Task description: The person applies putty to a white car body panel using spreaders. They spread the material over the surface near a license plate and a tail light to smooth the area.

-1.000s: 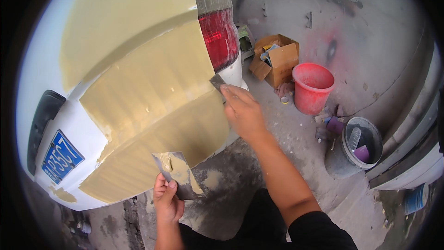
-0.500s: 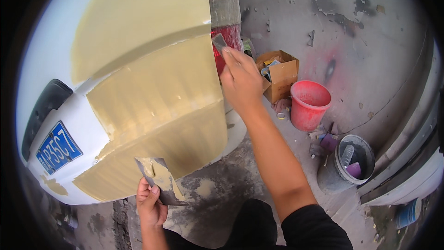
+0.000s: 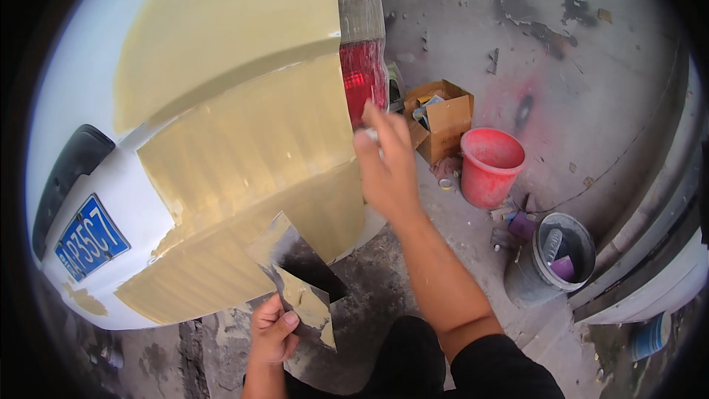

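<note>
My left hand (image 3: 275,331), fingers closed, grips a thin putty-spreading plate (image 3: 312,309) with tan filler on it. Just above and behind that plate is a second grey sheet (image 3: 299,251), light and smeared on one side and dark on the other. Whether my left hand also holds this sheet is unclear. My right hand (image 3: 388,170) is raised by the car's corner, below the red tail light (image 3: 362,74); its fingers are smeared by motion, with no scraper visible in them. Broad tan filler (image 3: 244,155) covers the white car's rear panel and bumper.
A blue licence plate (image 3: 92,236) is on the car's rear, left. Right of the car stand an open cardboard box (image 3: 448,122), a red bucket (image 3: 492,170) and a grey bucket (image 3: 550,262) with scraps inside. A blue can (image 3: 651,338) lies farther right, near the stained wall.
My right hand has moved down from the tail light, and the small scraper no longer shows there. My left hand has shifted right; a second sheet now appears above its plate.
</note>
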The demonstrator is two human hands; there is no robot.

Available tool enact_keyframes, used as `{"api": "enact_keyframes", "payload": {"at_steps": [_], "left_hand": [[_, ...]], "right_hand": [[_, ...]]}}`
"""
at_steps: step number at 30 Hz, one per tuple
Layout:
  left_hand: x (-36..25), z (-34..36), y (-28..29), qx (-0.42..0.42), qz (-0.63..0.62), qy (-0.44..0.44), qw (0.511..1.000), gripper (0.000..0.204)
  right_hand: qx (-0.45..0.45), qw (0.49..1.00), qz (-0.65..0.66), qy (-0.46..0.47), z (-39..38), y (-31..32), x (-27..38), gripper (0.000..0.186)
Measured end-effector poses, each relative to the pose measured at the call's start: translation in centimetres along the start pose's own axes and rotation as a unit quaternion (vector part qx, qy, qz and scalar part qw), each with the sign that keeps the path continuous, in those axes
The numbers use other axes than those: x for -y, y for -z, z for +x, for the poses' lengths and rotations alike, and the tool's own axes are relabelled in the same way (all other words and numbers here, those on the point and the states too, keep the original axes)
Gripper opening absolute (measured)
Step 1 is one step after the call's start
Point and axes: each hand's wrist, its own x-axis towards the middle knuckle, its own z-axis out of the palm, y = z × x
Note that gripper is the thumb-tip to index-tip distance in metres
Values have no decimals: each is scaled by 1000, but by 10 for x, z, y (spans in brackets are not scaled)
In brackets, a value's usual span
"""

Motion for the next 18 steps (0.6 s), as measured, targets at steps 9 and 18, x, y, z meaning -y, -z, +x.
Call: {"api": "enact_keyframes", "payload": {"at_steps": [9, 18], "left_hand": [[-4, -19, 28, -18, 9, -9, 1000, 37], [-13, -32, 54, -59, 14, -33, 998, 44]], "right_hand": [[62, 973, -190, -119, 59, -62, 2, 74], [82, 955, -203, -198, -45, -56, -7, 73]]}}
